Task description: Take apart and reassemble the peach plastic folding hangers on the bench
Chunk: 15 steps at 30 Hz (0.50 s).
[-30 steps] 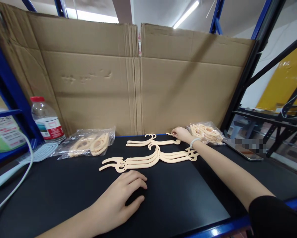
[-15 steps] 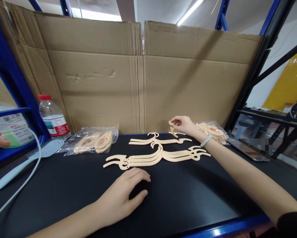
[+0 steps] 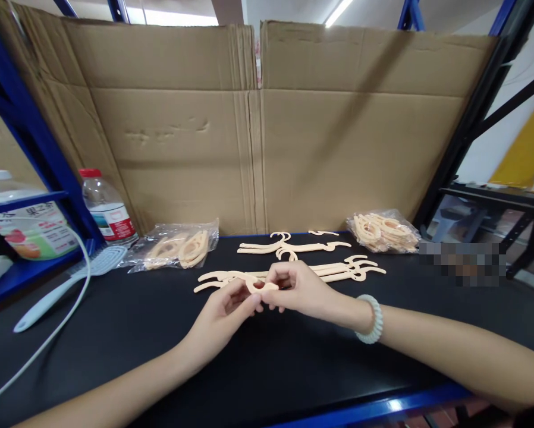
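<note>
Over the near edge of the laid-out hangers, my left hand (image 3: 226,315) and my right hand (image 3: 299,288) meet and pinch one small curved beige hanger piece (image 3: 254,286) between them. Fingers hide part of its ends. Behind my hands several beige folding hangers (image 3: 333,272) lie side by side on the black table, hooks pointing away from me; my hands cover part of them. Farther back is another beige hanger (image 3: 267,248) with its hook (image 3: 279,236). A loose curved hanger piece (image 3: 324,232) lies near the table's back edge.
Clear bags of beige hanger parts lie at back left (image 3: 178,249) and back right (image 3: 383,232). On the left are a pale blue hairbrush (image 3: 48,303), a white cable (image 3: 66,321) and a red-capped bottle (image 3: 109,208). A cardboard wall (image 3: 182,131) closes the back.
My right hand has come back from the far right with the hanger piece, toward the middle. My left hand, open before, has moved up and now grips the piece too.
</note>
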Available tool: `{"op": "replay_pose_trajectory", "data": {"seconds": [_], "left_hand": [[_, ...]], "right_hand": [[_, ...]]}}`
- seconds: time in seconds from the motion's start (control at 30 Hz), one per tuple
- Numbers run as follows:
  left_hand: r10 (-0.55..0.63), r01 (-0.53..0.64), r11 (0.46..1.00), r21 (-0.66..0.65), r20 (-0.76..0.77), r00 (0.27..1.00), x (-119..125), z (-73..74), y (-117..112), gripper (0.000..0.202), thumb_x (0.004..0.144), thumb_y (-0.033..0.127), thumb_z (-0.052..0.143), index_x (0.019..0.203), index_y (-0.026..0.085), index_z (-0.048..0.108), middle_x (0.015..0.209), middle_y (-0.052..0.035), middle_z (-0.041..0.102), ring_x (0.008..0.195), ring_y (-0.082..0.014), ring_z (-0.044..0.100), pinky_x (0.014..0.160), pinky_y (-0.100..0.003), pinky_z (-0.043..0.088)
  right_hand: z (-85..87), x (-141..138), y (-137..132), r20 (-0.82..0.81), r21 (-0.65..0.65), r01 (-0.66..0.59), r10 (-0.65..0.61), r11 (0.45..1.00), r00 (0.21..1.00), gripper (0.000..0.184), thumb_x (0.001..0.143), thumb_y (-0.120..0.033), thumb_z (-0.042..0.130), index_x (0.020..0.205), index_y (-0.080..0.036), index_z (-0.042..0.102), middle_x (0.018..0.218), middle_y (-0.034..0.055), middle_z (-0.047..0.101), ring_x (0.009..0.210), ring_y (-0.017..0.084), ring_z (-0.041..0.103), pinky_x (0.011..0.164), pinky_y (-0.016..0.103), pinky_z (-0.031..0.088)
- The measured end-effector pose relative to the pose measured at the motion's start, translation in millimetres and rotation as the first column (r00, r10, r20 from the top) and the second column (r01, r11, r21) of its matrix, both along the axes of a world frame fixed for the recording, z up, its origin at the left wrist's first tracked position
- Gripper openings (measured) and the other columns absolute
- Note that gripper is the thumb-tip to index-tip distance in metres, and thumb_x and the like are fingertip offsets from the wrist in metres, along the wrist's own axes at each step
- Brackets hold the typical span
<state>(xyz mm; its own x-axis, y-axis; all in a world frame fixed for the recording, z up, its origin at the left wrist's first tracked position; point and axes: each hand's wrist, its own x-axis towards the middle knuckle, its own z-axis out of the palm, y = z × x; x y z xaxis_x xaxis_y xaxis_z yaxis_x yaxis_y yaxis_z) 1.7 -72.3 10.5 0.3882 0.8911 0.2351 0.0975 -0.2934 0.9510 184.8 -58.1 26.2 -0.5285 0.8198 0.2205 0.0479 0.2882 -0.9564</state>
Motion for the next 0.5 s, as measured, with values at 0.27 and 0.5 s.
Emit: {"op": "replay_pose_trajectory", "data": {"seconds": [0.27,0.5], "left_hand": [[0.136,-0.113,0.982,-0.152,0.150,0.979,1,0.2,0,0.031,0.080,0.046,0.067,0.082,0.016,0.059,0.077,-0.0031,0.065,0.067,-0.0153,0.059,0.064,-0.028,0.048],[0.208,-0.160,0.958,-0.238,0.190,0.960,-1,-2.2,3,0.038,0.075,0.048,0.070,0.088,0.015,0.059,0.074,-0.0004,0.062,0.065,-0.0123,0.054,0.063,-0.026,0.044]], "right_hand": [[15.1,35,51,0.345,0.344,-0.017,-0.109,0.939,0.932,0.035,0.090,-0.044,0.051,0.083,-0.014,0.069,0.080,0.0047,0.068,0.072,0.014,0.060,0.063,0.024,0.045],[-2.4,98,118,0.564,0.671,0.044,-0.547,0.741,0.619,0.007,0.077,-0.018,0.066,0.082,-0.015,0.071,0.080,0.0063,0.069,0.072,0.018,0.061,0.067,0.028,0.043]]}}
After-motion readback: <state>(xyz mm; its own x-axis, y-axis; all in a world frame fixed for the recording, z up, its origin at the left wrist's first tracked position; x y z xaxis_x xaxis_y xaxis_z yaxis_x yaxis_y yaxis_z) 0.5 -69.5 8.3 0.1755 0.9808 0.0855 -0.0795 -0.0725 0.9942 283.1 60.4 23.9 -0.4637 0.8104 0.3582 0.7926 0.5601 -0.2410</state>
